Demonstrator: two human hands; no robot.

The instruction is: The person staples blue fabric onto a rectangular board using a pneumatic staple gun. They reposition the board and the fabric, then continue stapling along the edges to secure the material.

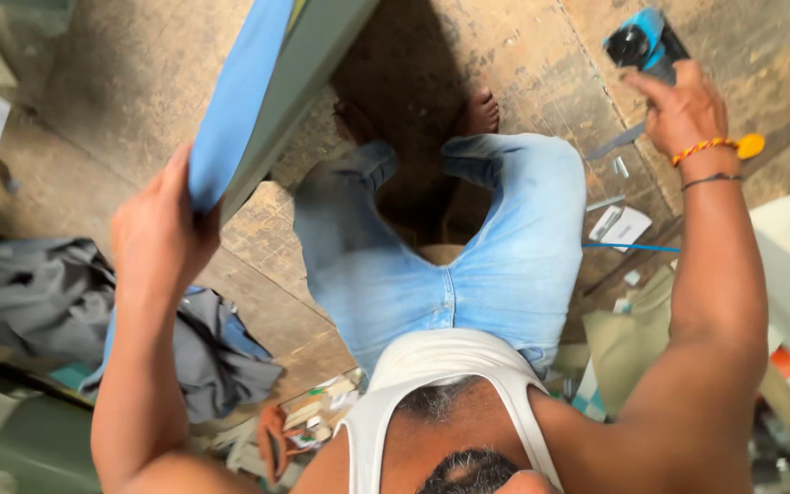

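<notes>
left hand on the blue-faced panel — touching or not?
Touching. The head view shows the left hand wrapped over the lower edge of the blue-faced panel, fingers on its blue face, with no gap visible.

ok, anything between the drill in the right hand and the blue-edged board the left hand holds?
Nothing visible. The right hand grips the blue-and-black power drill; the left hand holds the blue-edged flat board. Between them lies only bare wooden floor.
</notes>
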